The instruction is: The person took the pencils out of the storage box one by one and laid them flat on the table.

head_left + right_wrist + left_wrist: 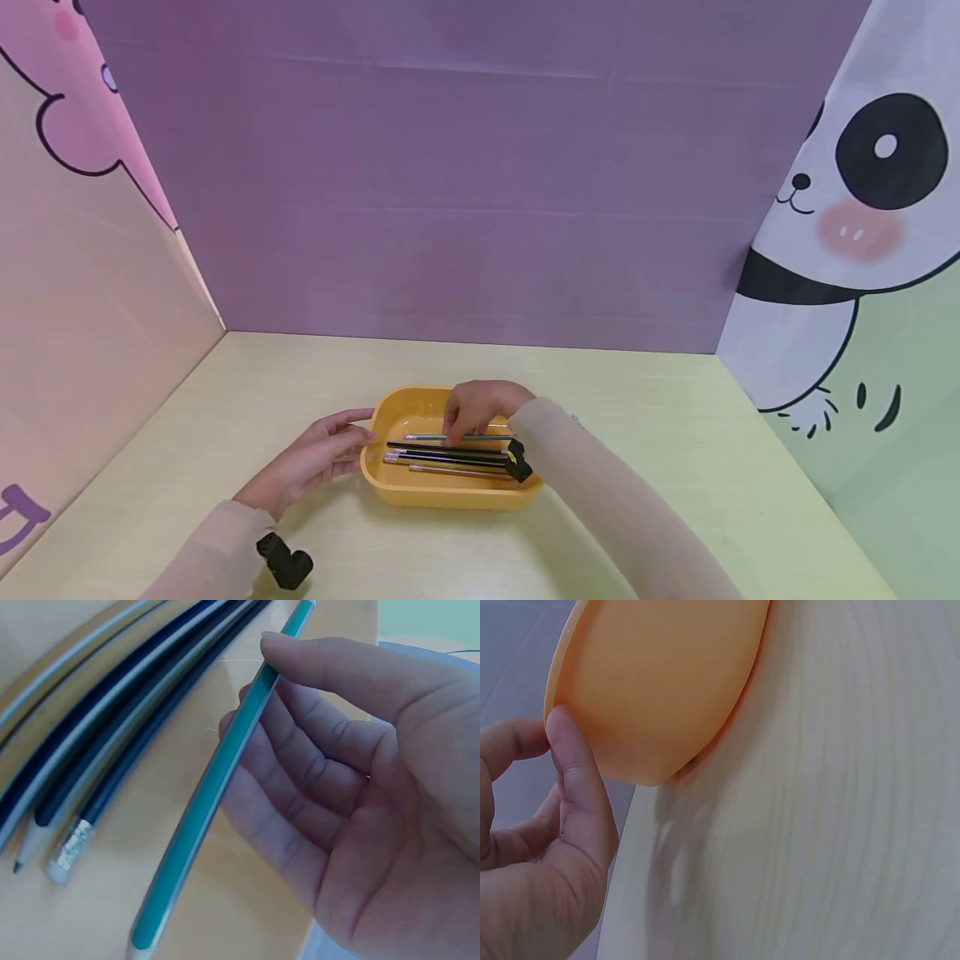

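Observation:
A yellow plastic tray stands on the table with several pencils lying in it. My left hand grips the tray's left end; in the left wrist view the thumb lies against the outer wall at the rim. Over the inside of the tray, my right hand pinches a green pencil between thumb and fingertips, near the back wall. Dark pencils and yellow pencils lie side by side next to it. One dark pencil shows a white eraser, another a sharpened tip.
The tray rests on a pale wooden table. A purple panel rises at the back, with a pink-figured panel on the left and a panda panel on the right. A black camera sits on the left wrist.

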The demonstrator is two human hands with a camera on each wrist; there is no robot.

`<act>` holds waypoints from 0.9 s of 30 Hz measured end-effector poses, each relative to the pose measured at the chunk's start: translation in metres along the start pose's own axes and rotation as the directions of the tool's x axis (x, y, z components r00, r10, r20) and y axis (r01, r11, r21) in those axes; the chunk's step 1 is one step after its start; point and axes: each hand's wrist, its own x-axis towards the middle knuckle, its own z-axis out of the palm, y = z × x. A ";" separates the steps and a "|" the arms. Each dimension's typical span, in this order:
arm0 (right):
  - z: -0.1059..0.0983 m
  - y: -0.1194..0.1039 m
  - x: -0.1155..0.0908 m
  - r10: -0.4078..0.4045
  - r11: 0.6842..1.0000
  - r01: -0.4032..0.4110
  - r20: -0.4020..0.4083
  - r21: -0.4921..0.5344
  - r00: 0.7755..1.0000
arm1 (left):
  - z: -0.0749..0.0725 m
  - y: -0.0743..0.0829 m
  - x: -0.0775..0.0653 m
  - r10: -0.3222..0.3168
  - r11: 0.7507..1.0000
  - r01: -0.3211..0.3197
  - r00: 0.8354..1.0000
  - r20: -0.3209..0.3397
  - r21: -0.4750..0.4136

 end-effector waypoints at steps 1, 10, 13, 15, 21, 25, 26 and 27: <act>-0.001 0.000 -0.001 -0.002 1.000 0.002 0.001 0.004 1.000 | 0.000 0.000 0.000 -0.001 1.000 0.001 1.000 -0.001 -0.001; -0.009 -0.005 -0.008 -0.027 1.000 0.027 0.018 -0.003 0.999 | 0.001 0.001 0.000 0.003 1.000 -0.003 1.000 0.008 -0.002; -0.011 -0.006 -0.009 -0.036 0.999 0.036 0.021 -0.021 0.999 | 0.001 0.000 0.000 0.003 1.000 -0.003 1.000 0.008 -0.005; -0.013 -0.006 -0.009 -0.041 0.999 0.041 0.020 -0.030 0.999 | 0.000 0.000 0.000 0.002 1.000 -0.002 1.000 0.009 -0.007; -0.018 -0.008 -0.014 -0.059 0.998 0.060 0.005 -0.024 0.998 | 0.000 0.000 0.000 -0.001 1.000 0.001 1.000 0.009 -0.006; -0.021 -0.009 -0.018 -0.060 0.998 0.060 -0.005 -0.002 0.998 | 0.000 0.000 0.000 -0.002 1.000 0.002 1.000 0.009 -0.011; -0.021 -0.009 -0.018 -0.059 0.998 0.059 -0.009 0.001 0.998 | 0.000 0.000 0.000 -0.001 1.000 0.001 1.000 0.008 -0.011; -0.022 -0.009 -0.018 -0.057 0.998 0.057 -0.011 0.005 0.998 | -0.001 0.000 0.000 -0.001 1.000 0.001 1.000 0.009 -0.011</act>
